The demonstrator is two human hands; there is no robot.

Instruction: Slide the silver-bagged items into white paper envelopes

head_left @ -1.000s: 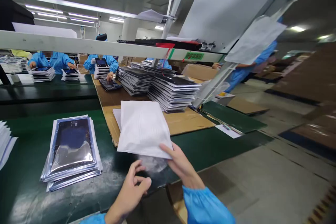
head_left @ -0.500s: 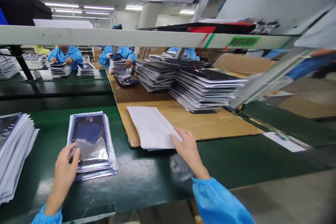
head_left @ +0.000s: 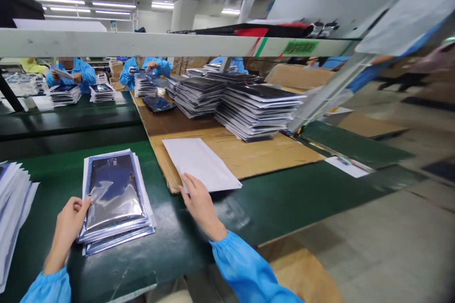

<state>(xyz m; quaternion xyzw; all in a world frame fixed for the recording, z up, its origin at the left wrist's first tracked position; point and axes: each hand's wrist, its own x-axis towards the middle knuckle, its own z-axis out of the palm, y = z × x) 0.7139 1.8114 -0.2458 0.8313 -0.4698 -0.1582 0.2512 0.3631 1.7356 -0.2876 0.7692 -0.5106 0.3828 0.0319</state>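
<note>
On the left, my left hand (head_left: 67,225) is closed with thumb and curled fingers at the left edge of a dark flat panel in a clear plastic bag (head_left: 113,191). That panel tops a small pile of similar bagged pieces and white sheets. My right hand (head_left: 201,206) lies at the near left corner of white paper sheets (head_left: 202,161), fingertips on top, thumb apart by the near edge. The sheets rest partly on a brown cardboard sheet (head_left: 270,161).
Tall stacks of bagged panels (head_left: 256,109) stand on the cardboard's far part. A pile of white-edged sheets (head_left: 14,218) is at far left on the green bench (head_left: 170,255). A white shelf beam (head_left: 142,42) crosses above. Co-workers in blue sleeves (head_left: 85,73) sit beyond.
My right hand has moved left from the sheets' near right corner to their near left corner. My left hand has come onto the bagged panel's left edge. The camera view has turned right.
</note>
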